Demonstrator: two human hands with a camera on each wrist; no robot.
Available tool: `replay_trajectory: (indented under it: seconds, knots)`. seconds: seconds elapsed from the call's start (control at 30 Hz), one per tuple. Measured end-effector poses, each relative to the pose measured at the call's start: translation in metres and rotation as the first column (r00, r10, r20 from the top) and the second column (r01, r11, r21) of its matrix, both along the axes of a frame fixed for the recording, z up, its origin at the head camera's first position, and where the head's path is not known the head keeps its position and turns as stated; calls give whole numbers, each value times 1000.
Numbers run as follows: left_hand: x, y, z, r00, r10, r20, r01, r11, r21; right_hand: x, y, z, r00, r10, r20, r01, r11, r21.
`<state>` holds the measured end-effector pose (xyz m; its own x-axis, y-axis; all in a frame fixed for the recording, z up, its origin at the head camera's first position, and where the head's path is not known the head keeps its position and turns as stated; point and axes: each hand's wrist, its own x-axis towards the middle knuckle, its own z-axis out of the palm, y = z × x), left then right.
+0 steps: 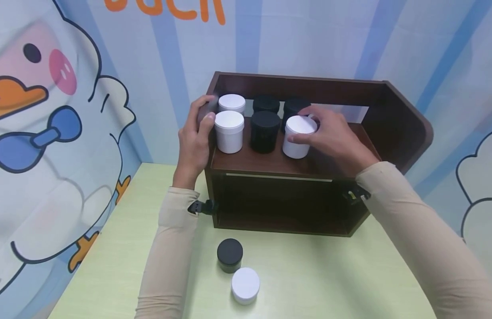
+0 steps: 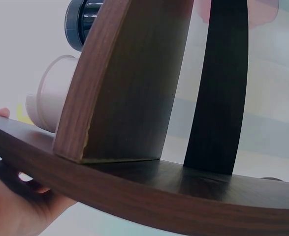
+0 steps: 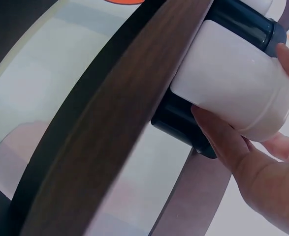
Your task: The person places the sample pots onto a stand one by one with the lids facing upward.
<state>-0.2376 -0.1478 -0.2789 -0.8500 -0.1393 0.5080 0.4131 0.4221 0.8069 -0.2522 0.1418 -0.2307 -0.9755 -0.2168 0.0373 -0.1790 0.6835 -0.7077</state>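
Observation:
My right hand (image 1: 334, 135) holds a white lidded jar (image 1: 296, 148) at the front right of the jar group, on the upper board of a dark brown two-level shelf (image 1: 269, 173). In the right wrist view, thumb and fingers are spread round this white jar (image 3: 228, 73), whose base is at the board's edge. My left hand (image 1: 193, 141) grips the shelf's left side panel (image 2: 134, 182), with its thumb beside the front white jar (image 1: 229, 137). Behind that stands another white jar (image 1: 231, 103). Black jars (image 1: 264, 135) fill the middle and back right.
A black jar (image 1: 230, 255) and a white jar (image 1: 246, 285) stand on the pale green table (image 1: 317, 283) in front of the shelf. The shelf's right side panel (image 1: 405, 119) rises beside my right forearm. A printed curtain (image 1: 309, 40) hangs behind.

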Motion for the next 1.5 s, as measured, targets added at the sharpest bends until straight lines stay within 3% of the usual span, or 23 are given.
replay_trajectory:
  seconds: [0.37,0.9,1.37,1.5]
  knots:
    - [0,0,0,1000,-2,-5,2,1000,-2,-6,-2,-1,997,6,-71,1,996,91]
    - [0,0,1,1000,-6,5,6,1000,-10,-4,-4,0,999,-23,-32,25,998,56]
    - [1,-3,2,1000,-5,1,5,1000,-7,9,6,7,998,-54,-33,57,994,95]
    - [0,-3,2,1000,-5,-1,5,1000,-6,16,12,9,994,-67,-88,77,990,116]
